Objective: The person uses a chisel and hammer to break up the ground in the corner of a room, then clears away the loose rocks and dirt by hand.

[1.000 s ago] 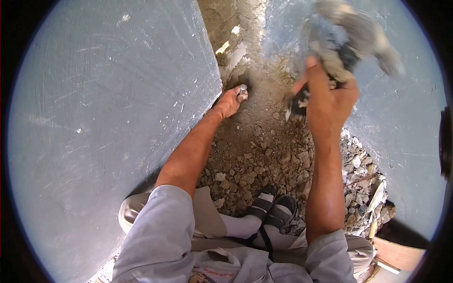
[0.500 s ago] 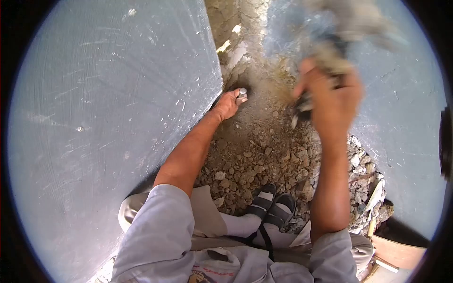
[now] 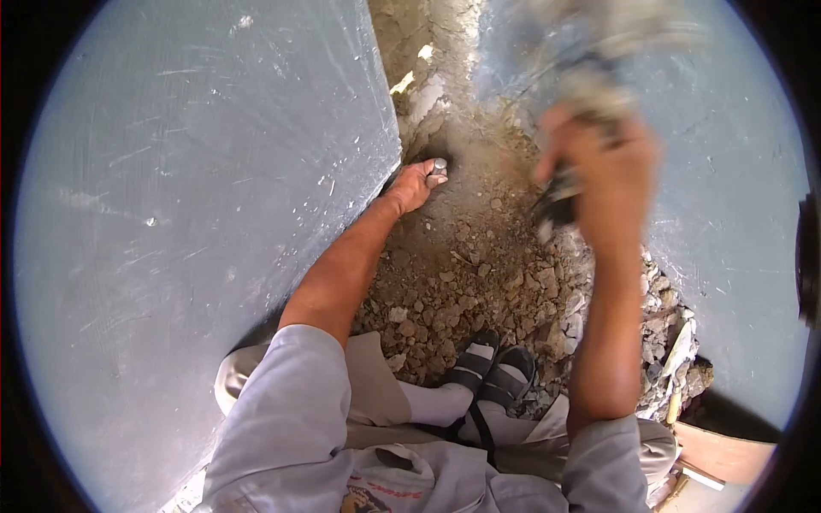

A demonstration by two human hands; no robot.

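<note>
Between two grey surfaces, low over broken ground, I log the left hand: grip closed around a short metal bar, its round, flat end showing above the thumb. The bar sits near the corner of the left grey panel, over dusty ground.

Item two, the right hand: raised at the right, blurred, fingers curled, grip closed around a bulky object. One part, pale and dark, shows above the fingers; another, mostly dark, juts out below them. Its exact form I cannot tell. It is well apart from the metal bar.

Next outward, loose rubble: brown and grey lumps, spread below both hands and along the foot of the right grey surface. Left panel: scratched, speckled with white marks.

Nearest my view, one pair of dark strapped sandals over light socks, side by side at the rubble; beige trousers; one grey shirt, red lettering on the front. Lower right corner, a curved tan piece beside a dark hollow.
</note>
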